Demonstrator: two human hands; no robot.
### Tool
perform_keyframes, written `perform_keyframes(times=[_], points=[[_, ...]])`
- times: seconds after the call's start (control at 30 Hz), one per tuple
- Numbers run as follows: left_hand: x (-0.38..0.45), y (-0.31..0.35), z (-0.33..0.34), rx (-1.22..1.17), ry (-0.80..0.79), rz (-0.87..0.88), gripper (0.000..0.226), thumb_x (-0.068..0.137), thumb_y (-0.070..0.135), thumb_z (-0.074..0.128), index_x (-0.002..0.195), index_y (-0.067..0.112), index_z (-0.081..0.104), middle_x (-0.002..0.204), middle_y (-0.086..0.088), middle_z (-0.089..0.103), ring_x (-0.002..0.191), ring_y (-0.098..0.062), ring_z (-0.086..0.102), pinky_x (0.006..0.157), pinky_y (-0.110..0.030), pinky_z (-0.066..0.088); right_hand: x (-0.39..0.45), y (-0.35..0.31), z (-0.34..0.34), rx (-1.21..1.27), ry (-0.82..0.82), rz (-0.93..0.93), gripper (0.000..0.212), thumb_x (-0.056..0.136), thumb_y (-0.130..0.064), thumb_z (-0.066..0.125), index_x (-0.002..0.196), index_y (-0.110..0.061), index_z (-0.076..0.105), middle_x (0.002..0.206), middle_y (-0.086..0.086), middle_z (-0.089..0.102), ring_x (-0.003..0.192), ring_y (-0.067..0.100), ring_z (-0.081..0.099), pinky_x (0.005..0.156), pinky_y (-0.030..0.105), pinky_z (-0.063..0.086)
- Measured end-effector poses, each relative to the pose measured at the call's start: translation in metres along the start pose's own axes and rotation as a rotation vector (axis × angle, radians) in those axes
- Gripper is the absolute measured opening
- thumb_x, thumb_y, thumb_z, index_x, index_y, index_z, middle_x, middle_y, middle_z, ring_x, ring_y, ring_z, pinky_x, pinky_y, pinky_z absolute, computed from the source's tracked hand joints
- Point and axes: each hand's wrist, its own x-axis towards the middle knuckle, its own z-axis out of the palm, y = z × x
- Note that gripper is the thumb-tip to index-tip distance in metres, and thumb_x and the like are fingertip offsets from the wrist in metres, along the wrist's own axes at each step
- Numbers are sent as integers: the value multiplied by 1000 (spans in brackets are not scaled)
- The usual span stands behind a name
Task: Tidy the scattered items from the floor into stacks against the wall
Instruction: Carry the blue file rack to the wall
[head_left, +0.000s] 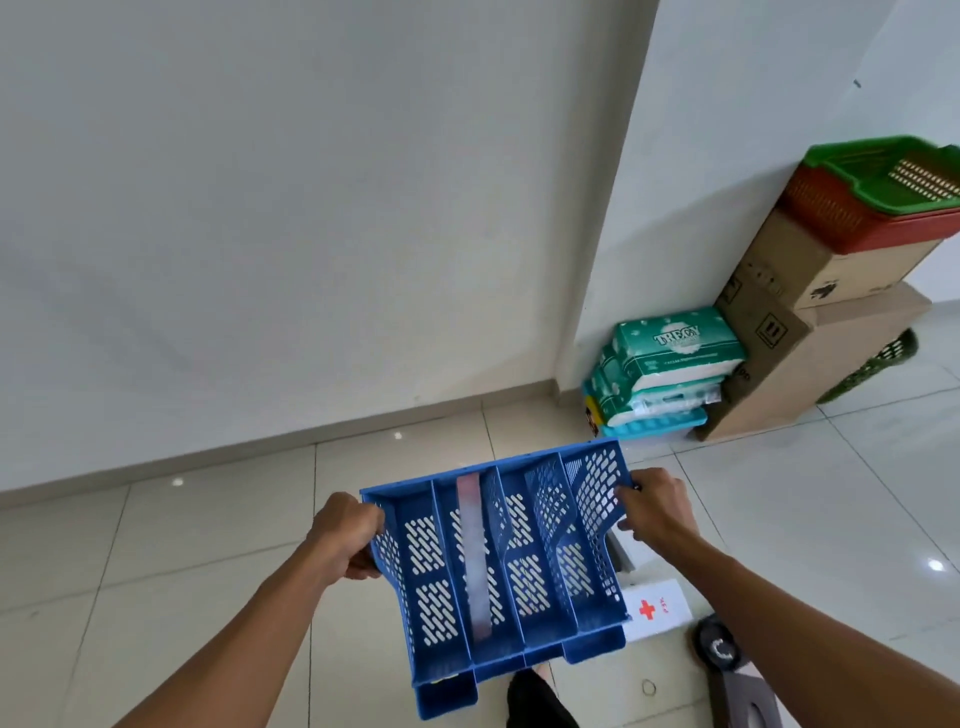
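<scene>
I hold a blue perforated plastic file rack (511, 566) with several compartments above the tiled floor, in the lower middle of the head view. My left hand (347, 535) grips its left side wall. My right hand (655, 506) grips its right side wall. A pale strip lies in one of the middle compartments. Against the wall at the right stands a stack of green tissue packs (670, 369) on a teal lid. Beside it cardboard boxes (795, 322) carry a red basket (841, 218) and a green basket (893, 174).
A white first-aid box (660, 608) with a red cross lies on the floor under the rack's right side. A dark slipper (719, 647) is close to it. A green mesh basket (878, 366) lies behind the cardboard boxes. Bare tiles stretch along the left wall.
</scene>
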Motion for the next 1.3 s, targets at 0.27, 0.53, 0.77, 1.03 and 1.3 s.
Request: perform_keyframes(times=[0.27,0.53,0.77,1.03,1.3], points=[[118,107,25,1,-13,-50,14,90,7,52,87,-5,60,68,-22,72,59,-34,71,60,-37,57,155,-33,-4,-50,-24,98,22,83,-19,56,61,-19,60,78,7,72,61,28,69,58,49,59],[262,176,63,39,-93,-102,16,90,6,52,87,-5,63,67,-21,72,55,-32,70,53,-32,54,296,-58,31,-47,-37,182,20,90,-16,49,81,-13,67,81,8,72,67,28,69,65,47,60],[417,190,127,118,-56,-92,15,87,3,50,89,-4,64,76,-21,72,60,-33,71,47,-34,58,441,-21,107,-88,15,242,24,90,-15,53,72,-5,64,67,13,65,64,33,65,61,45,58],[576,176,210,110,-99,-134,17,83,0,52,92,-3,66,81,-23,71,61,-33,70,55,-43,60,594,56,188,-115,30,245,25,74,-25,46,80,-8,64,84,19,69,69,36,68,61,49,60],[637,189,256,63,-146,-235,16,88,-8,44,93,3,54,60,-13,64,33,-20,60,56,-40,50,416,315,539,-38,-79,415,43,89,-21,50,129,-25,36,109,5,55,102,29,57,84,39,39]])
